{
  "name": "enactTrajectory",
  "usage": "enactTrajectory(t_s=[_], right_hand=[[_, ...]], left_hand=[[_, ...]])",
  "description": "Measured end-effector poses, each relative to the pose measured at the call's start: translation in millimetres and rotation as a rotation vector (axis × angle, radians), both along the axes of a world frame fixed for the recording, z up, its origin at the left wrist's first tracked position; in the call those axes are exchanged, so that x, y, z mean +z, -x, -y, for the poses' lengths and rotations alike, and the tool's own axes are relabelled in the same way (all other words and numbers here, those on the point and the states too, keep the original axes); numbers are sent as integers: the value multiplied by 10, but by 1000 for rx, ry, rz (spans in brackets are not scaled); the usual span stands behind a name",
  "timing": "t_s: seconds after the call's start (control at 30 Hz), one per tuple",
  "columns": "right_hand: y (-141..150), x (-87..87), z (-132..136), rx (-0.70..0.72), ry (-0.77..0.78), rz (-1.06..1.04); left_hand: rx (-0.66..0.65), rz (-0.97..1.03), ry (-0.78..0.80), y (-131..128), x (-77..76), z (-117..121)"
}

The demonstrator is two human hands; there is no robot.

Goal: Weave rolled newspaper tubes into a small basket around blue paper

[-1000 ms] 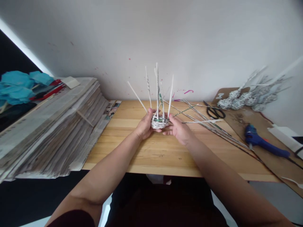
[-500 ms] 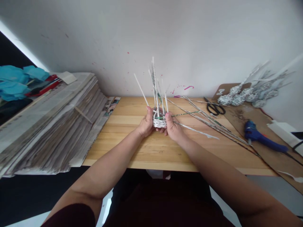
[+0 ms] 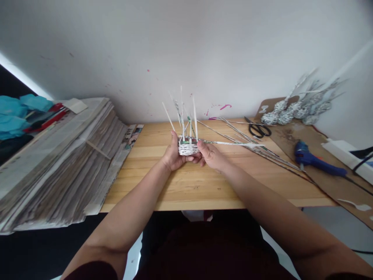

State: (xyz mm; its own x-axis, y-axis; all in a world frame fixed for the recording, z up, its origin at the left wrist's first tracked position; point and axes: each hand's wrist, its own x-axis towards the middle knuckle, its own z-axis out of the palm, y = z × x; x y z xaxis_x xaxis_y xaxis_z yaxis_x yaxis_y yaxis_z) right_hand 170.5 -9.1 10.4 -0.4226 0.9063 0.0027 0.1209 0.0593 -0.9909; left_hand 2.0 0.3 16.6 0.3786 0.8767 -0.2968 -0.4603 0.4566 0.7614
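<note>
Between my two hands, just above the wooden table, is a small woven paper basket (image 3: 188,149) of rolled newspaper, with several upright paper stakes (image 3: 195,116) rising from its rim. My left hand (image 3: 173,154) grips its left side, thumb up at the rim and fingers beneath. My right hand (image 3: 209,154) holds the right side, thumb pressed against the weave near a stake. A loose paper strand (image 3: 233,143) runs out to the right from the basket past my right hand. Parts of the basket's bottom are hidden by my fingers.
Loose paper sticks (image 3: 271,156) lie on the table (image 3: 186,190) at right, near black scissors (image 3: 258,130). Farther right are a blue glue gun (image 3: 317,161) on cardboard and several woven paper pieces (image 3: 291,111). A tall newspaper stack (image 3: 67,167) stands at left.
My view has shifted slightly. The basket appears turned between my hands, and the loose strands at its right have swung, one now pointing nearly level to the right.
</note>
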Motion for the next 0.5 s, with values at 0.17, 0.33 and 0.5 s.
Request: enactTrajectory(t_s=[0.17, 0.33, 0.5], right_hand=[[32, 14, 20, -52, -7, 64], [35, 18, 16, -58, 50, 31], [40, -8, 1, -72, 120, -72]], left_hand=[[-33, -36, -37, -33, -17, 19], [23, 2, -58, -69, -8, 18], [211, -20, -79, -108, 5, 11]])
